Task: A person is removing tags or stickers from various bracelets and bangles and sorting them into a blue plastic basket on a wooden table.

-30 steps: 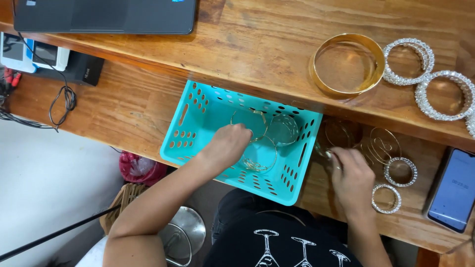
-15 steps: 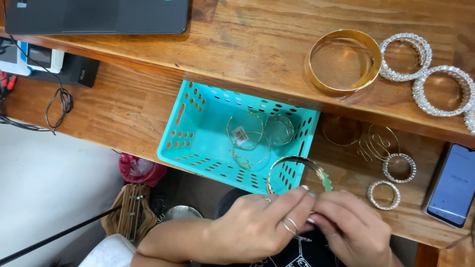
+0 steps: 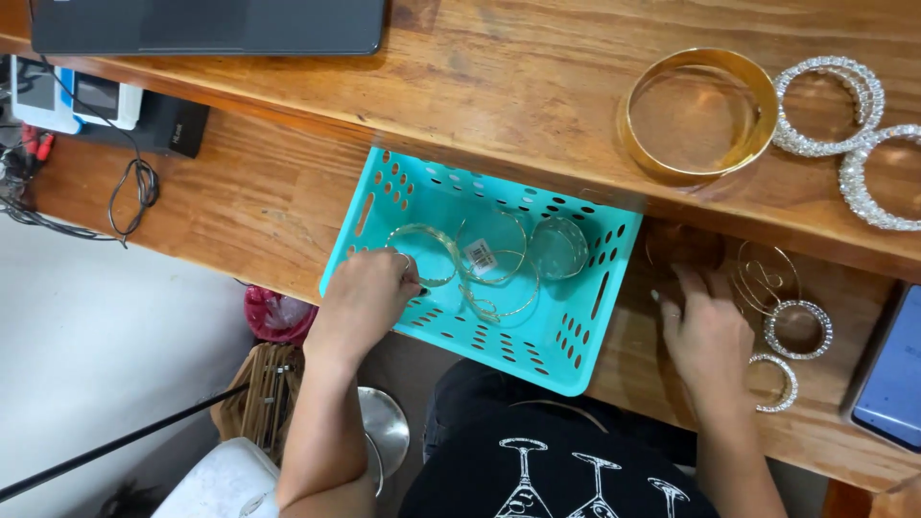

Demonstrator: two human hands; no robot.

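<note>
Bangles lie inside the teal basket; my left hand pinches one there, my right hand rests flat, fingers spread, beside it.

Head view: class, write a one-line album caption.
Left hand sets a thin bangle in a turquoise basket; right hand rests beside beaded bangles.

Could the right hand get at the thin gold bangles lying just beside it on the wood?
Probably yes. The right hand lies flat on the lower shelf, and the thin gold bangles sit close by its fingertips with nothing between them.
</note>
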